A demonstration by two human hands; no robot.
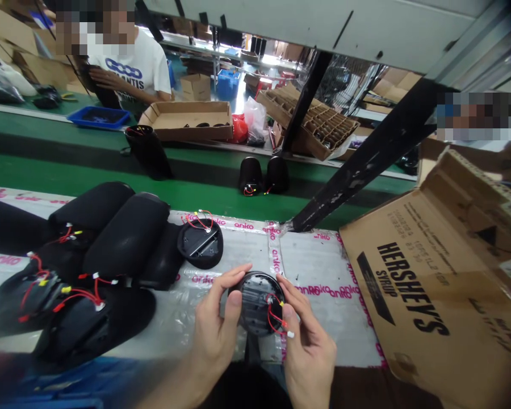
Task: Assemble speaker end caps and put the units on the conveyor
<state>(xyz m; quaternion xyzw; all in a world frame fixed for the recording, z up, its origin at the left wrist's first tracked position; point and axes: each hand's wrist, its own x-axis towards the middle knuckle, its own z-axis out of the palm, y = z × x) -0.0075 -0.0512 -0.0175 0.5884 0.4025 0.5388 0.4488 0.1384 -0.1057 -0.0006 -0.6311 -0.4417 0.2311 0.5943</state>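
Between my two hands is a rounded black plastic housing with its open side facing up. Red wires with white, red and yellow connectors come out of its right part. My left hand grips its left rim, thumb on the near edge. On the right rim my right hand is closed, its thumb beside the connectors. A similar black housing with red wires lies on the table just beyond. Several black cloth-covered cylinders with wired ends are gathered to the left.
A cardboard box stands at the right, near a slanted black post. Beyond the taped table runs a green conveyor belt carrying black cylinders. Across it are a shallow carton, a blue tray and a person in a white shirt.
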